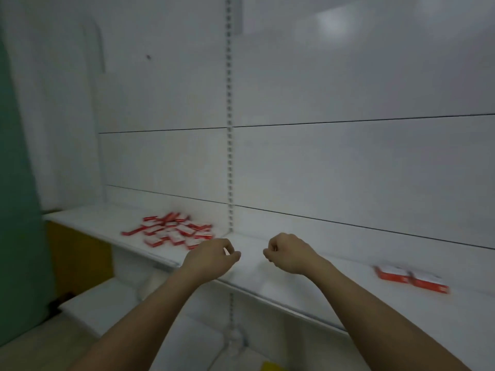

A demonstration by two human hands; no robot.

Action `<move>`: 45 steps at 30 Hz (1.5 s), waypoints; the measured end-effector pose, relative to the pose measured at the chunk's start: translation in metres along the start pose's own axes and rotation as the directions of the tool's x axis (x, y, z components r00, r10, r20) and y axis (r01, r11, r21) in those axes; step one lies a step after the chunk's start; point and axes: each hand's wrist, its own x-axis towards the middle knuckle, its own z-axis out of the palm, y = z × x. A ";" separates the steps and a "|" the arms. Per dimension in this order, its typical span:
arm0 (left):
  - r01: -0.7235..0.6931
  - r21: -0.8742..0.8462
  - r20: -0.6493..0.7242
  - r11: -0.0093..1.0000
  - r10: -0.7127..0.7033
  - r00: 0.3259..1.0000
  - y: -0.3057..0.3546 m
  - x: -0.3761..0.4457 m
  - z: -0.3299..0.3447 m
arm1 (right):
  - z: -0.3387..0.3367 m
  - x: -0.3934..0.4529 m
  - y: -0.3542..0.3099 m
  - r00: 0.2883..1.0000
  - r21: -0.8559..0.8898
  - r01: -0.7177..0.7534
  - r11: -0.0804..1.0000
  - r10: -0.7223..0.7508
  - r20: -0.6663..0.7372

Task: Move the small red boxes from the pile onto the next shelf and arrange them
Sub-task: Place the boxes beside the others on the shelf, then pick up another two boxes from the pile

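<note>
A loose pile of small red and white boxes (171, 232) lies on the left section of the white shelf (88, 223). Two more red boxes (412, 279) lie side by side on the right section of the shelf (334, 279), near its front edge. My left hand (211, 257) hovers over the shelf's front edge, just right of the pile, fingers curled with nothing seen in them. My right hand (289, 253) is a hand's width to its right, also curled and holding nothing. Neither hand touches a box.
A slotted upright rail (229, 156) divides the two shelf sections against the white back panels. A lower white shelf (112, 303) sits below. A green panel (18, 183) stands at the left, with a yellow surface (77, 253) beside it under the shelf.
</note>
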 end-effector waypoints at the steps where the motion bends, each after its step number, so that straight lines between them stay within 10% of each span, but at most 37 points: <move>1: 0.020 -0.012 -0.011 1.000 -0.020 1.000 -0.023 -0.005 -0.011 | 0.012 0.010 -0.019 1.000 0.003 0.020 1.000 -0.020 0.011; 13: 0.202 -0.043 -0.077 0.978 -0.205 0.976 -0.213 -0.010 -0.059 | 0.138 0.125 -0.155 0.984 0.061 0.141 0.988 -0.147 0.106; 32: 0.253 0.037 0.007 0.967 -0.253 0.967 -0.375 0.232 -0.070 | 0.181 0.372 -0.197 0.996 0.217 0.093 0.972 -0.091 -0.022; 45: 0.025 -0.195 0.031 0.981 -0.019 0.999 -0.496 0.364 -0.052 | 0.247 0.476 -0.248 0.998 0.084 -0.037 0.996 0.041 -0.046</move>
